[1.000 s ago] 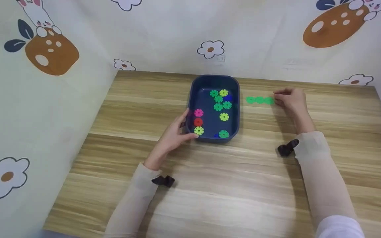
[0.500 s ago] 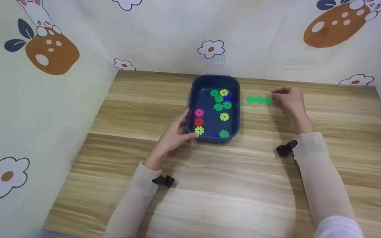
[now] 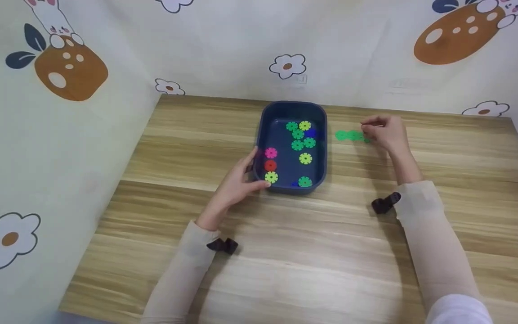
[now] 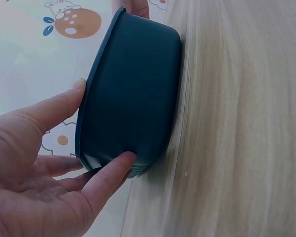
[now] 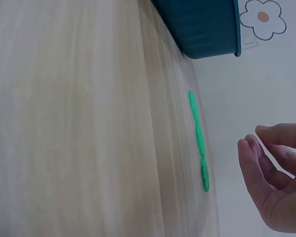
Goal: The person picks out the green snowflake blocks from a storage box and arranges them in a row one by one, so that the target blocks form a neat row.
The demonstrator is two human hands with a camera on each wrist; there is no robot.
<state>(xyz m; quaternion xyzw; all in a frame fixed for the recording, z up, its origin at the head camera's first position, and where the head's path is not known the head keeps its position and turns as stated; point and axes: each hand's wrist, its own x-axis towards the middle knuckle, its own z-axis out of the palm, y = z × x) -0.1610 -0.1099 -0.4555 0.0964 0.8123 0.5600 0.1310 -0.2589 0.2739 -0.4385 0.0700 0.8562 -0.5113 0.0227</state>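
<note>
A row of green snowflake discs point(image 3: 347, 135) lies on the table right of a dark blue plastic basin point(image 3: 259, 135). My right hand point(image 3: 387, 133) hovers over the right end of the row and partly hides it from the head camera. From the right wrist, this hand point(image 5: 278, 175) appears above the table, fingers loosely bent and nothing between them; the green row point(image 5: 198, 136) lies apart from it. My left hand point(image 3: 234, 186) holds the basin's near left corner. Seen from the left wrist, its thumb is at the rim of the basin point(image 4: 133, 89) and its fingers lie against the outer wall.
Inside the basin are loose discs, among them a pink disc point(image 3: 271, 153), a red disc point(image 3: 270, 165), a yellow disc point(image 3: 305, 158) and several green ones. A patterned cloth wall point(image 3: 223, 49) rises behind the wooden table point(image 3: 187, 135) and along its left side.
My right hand has drifted left, away from the right end of the green row and over it. The left hand and the basin stay in place.
</note>
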